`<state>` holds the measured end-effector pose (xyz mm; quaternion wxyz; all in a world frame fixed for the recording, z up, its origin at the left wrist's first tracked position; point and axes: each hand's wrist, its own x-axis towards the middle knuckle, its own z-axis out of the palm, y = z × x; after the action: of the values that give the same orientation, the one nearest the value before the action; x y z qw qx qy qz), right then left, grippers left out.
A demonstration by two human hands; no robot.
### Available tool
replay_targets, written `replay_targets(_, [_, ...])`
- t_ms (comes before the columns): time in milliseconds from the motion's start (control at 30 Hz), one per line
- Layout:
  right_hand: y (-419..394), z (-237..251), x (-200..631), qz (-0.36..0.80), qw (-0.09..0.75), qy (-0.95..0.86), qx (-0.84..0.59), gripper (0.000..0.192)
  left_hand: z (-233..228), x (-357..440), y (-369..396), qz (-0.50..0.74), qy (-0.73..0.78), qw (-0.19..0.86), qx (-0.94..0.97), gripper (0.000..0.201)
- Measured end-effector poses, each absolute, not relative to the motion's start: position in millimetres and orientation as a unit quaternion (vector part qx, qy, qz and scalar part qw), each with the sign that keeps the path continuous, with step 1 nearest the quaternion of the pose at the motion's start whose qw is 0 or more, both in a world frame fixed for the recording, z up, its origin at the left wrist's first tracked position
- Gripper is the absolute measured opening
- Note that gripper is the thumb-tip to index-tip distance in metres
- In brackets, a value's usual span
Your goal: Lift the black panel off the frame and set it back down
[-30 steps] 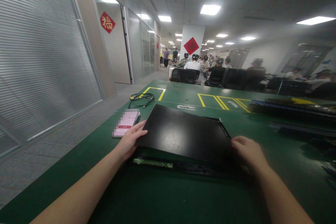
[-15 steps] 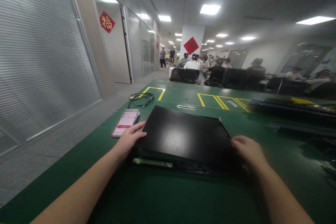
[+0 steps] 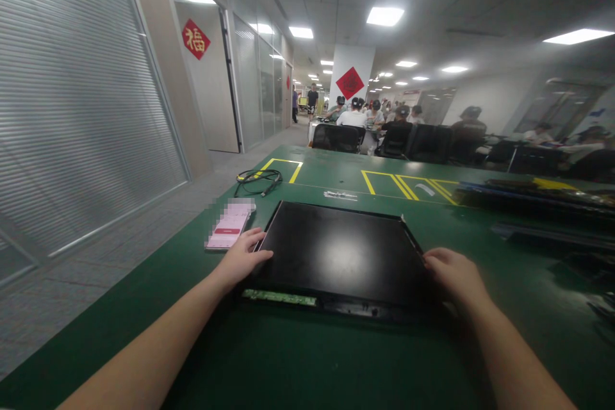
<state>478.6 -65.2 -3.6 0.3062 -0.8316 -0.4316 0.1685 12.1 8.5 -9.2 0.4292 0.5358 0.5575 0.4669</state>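
Observation:
A black flat screen panel (image 3: pixel 312 250) lies in a thin dark frame (image 3: pixel 412 235) on the green table. At its left edge is my left hand (image 3: pixel 243 256), the thumb over the top face and the other fingers along the side. My right hand (image 3: pixel 449 269) is closed at the right edge, pinching the rim with bent fingers; the fingertips are partly hidden. A green circuit board strip (image 3: pixel 278 297) shows along the near edge.
Left of the panel lies a phone (image 3: pixel 230 224), with a coiled black cable (image 3: pixel 259 180) beyond it. A small whitish strip (image 3: pixel 340 195) is behind the panel. Dark flat parts (image 3: pixel 538 198) are stacked at right. People sit at tables farther back.
The panel's left side has come down and now lies flatter in the frame. My left hand has shifted slightly with it; my right hand has stayed in place.

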Motion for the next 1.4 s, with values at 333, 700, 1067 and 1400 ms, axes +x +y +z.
replay_targets(333, [-65, -2, 476, 0.159, 0.304, -0.439, -0.830, 0.025, -25, 5, 19, 0.411, 0.581, 0.385, 0.588, 0.046])
replay_targets(700, [-66, 3, 472, 0.158, 0.286, -0.441, -0.836, 0.026, -29, 3, 23, 0.304, 0.610, 0.297, 0.668, 0.070])
replay_targets(1067, [-64, -4, 478, 0.135, 0.283, -0.445, -0.839, 0.026, -6, 0, 4, 0.160, 0.546, 0.181, 0.802, 0.072])
replay_targets(1400, [-64, -5, 478, 0.138, 0.291, -0.447, -0.835, 0.024, 15, -11, -2, 0.103, 0.453, 0.202, 0.862, 0.065])
